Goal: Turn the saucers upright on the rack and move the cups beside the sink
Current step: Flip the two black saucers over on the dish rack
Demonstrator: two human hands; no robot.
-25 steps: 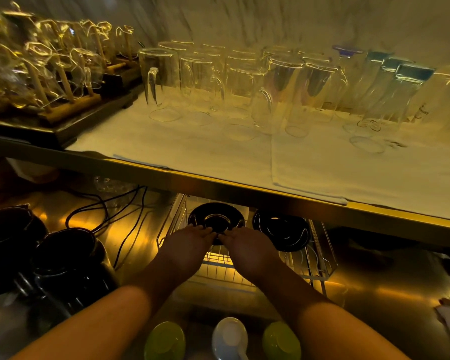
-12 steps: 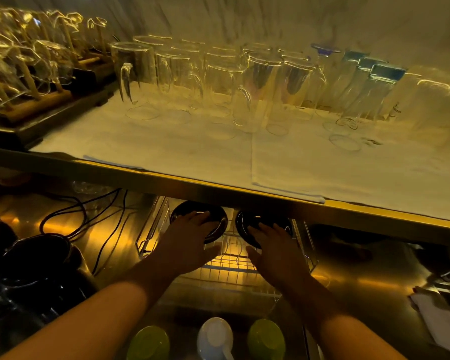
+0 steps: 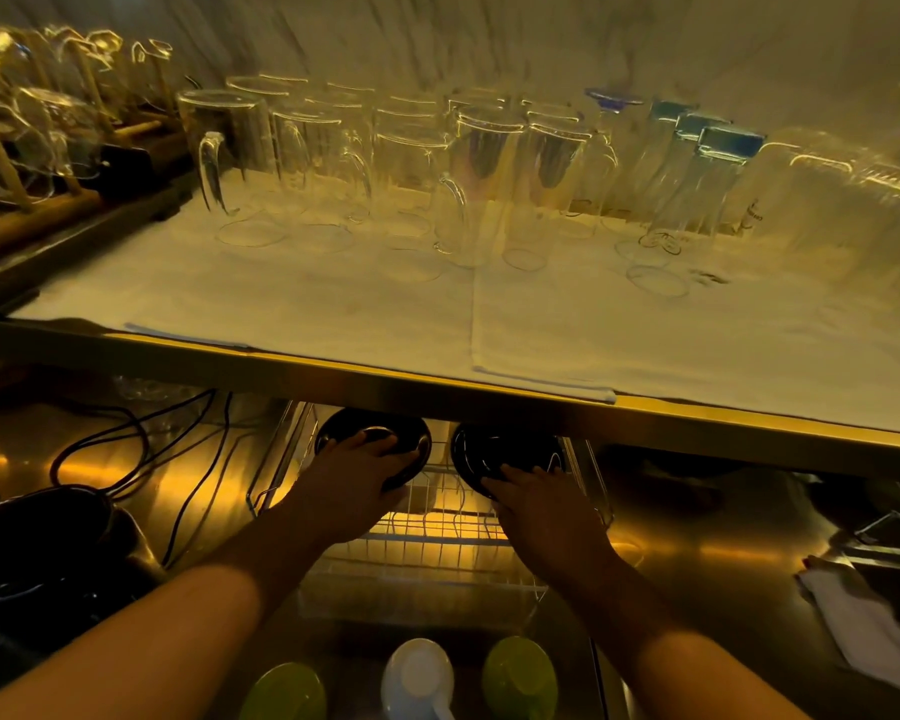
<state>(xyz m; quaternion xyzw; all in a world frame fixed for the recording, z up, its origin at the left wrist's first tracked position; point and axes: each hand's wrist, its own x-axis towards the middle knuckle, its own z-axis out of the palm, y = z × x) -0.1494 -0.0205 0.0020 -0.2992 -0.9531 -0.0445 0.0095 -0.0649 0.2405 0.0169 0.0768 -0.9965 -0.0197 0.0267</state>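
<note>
Two black saucers sit at the far end of a wire dish rack (image 3: 437,532) under a shelf. My left hand (image 3: 354,480) grips the left saucer (image 3: 344,428), fingers over its near edge. My right hand (image 3: 546,517) rests fingertips on the right saucer (image 3: 505,449); whether it grips the saucer is unclear. Two green cups (image 3: 287,693) (image 3: 520,678) and a white cup (image 3: 419,678) stand at the frame's bottom, in front of the rack.
A steel shelf edge (image 3: 489,387) overhangs the rack, carrying white cloths and several upturned glass mugs (image 3: 240,163). Black cables (image 3: 141,449) and dark pots (image 3: 48,537) lie left of the rack. A white cloth (image 3: 863,626) lies on the steel counter at the right.
Both hands left the left saucer's front and split apart: the left now grasps the left saucer, the right reached to the right saucer. The camera view swung.
</note>
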